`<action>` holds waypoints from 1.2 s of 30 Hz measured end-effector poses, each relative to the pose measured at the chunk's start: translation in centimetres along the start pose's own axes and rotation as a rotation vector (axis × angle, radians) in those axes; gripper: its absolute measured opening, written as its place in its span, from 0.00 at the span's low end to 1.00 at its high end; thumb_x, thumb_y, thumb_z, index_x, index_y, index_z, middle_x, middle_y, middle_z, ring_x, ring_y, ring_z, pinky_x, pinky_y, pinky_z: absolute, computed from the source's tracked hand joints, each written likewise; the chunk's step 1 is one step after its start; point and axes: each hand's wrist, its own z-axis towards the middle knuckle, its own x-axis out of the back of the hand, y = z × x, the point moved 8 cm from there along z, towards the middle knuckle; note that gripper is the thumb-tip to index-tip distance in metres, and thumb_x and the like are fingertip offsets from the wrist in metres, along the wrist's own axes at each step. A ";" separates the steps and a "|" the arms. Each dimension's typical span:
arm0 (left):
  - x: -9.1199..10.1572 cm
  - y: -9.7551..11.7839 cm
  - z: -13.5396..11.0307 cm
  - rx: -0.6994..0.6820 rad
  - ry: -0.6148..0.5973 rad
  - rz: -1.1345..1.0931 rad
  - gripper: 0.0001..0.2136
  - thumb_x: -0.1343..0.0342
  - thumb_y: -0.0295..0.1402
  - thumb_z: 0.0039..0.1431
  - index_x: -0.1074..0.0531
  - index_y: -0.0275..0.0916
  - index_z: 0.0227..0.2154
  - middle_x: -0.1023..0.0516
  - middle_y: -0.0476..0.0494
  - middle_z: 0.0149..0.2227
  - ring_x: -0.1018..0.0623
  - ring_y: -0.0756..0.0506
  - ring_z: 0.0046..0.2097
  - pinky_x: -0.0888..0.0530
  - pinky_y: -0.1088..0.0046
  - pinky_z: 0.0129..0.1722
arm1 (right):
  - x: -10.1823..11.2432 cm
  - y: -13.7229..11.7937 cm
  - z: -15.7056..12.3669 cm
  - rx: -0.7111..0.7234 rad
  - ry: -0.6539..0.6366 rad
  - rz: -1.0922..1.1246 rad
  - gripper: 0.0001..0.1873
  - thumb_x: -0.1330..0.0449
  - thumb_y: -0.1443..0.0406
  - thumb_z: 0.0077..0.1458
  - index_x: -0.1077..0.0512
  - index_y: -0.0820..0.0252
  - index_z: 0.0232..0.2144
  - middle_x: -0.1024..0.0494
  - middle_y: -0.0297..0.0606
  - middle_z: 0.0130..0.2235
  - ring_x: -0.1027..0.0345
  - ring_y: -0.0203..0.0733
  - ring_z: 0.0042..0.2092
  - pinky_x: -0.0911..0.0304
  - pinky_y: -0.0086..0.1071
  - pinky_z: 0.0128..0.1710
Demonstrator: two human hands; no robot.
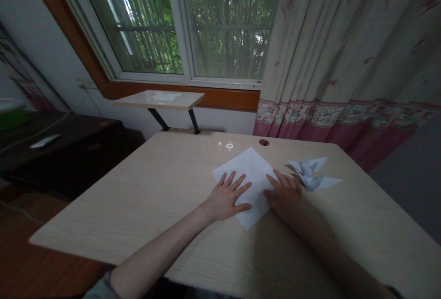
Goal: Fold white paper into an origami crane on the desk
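Note:
A square sheet of white paper (253,170) lies on the wooden desk, turned so that one corner points toward me. Faint crease lines run across it. My left hand (229,198) rests on its left side, fingers spread and flat. On the right side of the sheet lies my right hand (284,195), its fingers stretched out over the edge. Just right of that hand sit folded white paper cranes (312,172), close together with wings out; I cannot tell exactly where one ends and another begins.
The pale desk (148,184) has a round cable hole (264,143) near its back edge. A small raised shelf (134,98) on black legs holds white paper (167,96) at the back left. Behind hang a window and a patterned curtain (303,69). A dark cabinet (86,133) stands left.

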 end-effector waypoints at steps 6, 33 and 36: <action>-0.2 -0.2 0.0 -0.003 -0.006 -0.006 0.35 0.58 0.63 0.66 0.46 0.54 0.70 0.48 0.45 0.73 0.49 0.29 0.73 0.49 0.40 0.68 | 0.9 -0.4 0.5 0.108 0.033 -0.005 0.19 0.48 0.71 0.63 0.27 0.53 0.52 0.25 0.47 0.58 0.31 0.55 0.55 0.42 0.53 0.57; 0.4 -1.1 0.0 0.119 0.060 -0.002 0.44 0.46 0.67 0.55 0.40 0.48 0.69 0.48 0.37 0.73 0.50 0.26 0.73 0.48 0.40 0.68 | 6.9 -0.4 2.3 -0.039 0.346 0.470 0.15 0.44 0.63 0.68 0.27 0.52 0.55 0.29 0.47 0.62 0.26 0.51 0.56 0.22 0.45 0.46; 0.4 -1.6 0.0 0.170 0.080 0.017 0.50 0.46 0.71 0.50 0.41 0.43 0.69 0.47 0.33 0.73 0.49 0.26 0.73 0.47 0.42 0.69 | 6.7 -0.4 2.4 -0.038 0.326 0.542 0.11 0.42 0.61 0.67 0.24 0.53 0.49 0.28 0.48 0.61 0.26 0.52 0.56 0.22 0.45 0.46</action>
